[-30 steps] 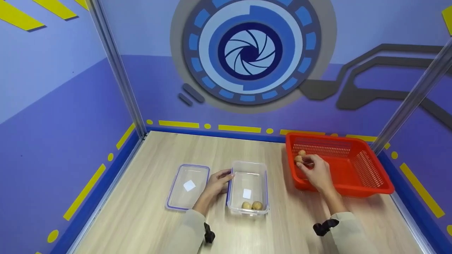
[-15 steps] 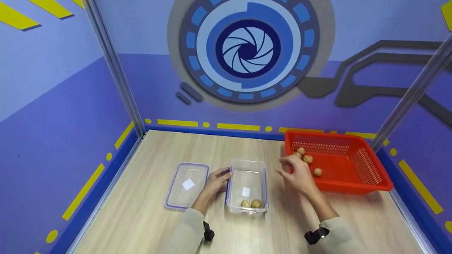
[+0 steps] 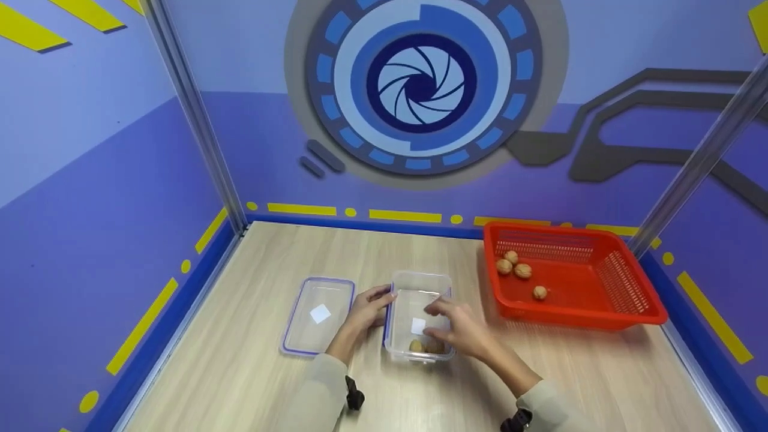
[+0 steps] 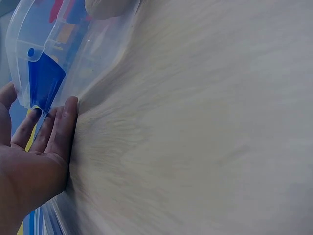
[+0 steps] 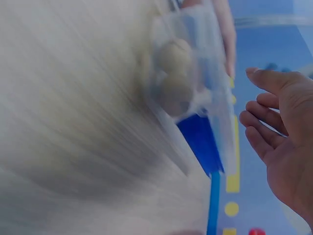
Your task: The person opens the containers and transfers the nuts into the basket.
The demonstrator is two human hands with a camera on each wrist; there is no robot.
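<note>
A clear plastic food container with a blue-violet edge stands uncovered on the table. My left hand holds its left wall, thumb at the rim and fingers along the outside; in the left wrist view the fingers lie fairly straight against it. Two walnuts sit at the container's near end, one partly covered by my right hand. That hand hovers over the container's right side, thumb and fingers spread apart. From the right wrist view, nothing shows in the right hand, and both walnuts appear through the plastic.
A red basket with slotted walls stands at the back right, with several walnuts on its left side. The container's lid, bearing a white square label, lies flat to the left. Blue printed panels enclose the wooden table.
My right hand has left the walnut it held in the basket and travelled left and nearer, over the container. The left hand stays on the container.
</note>
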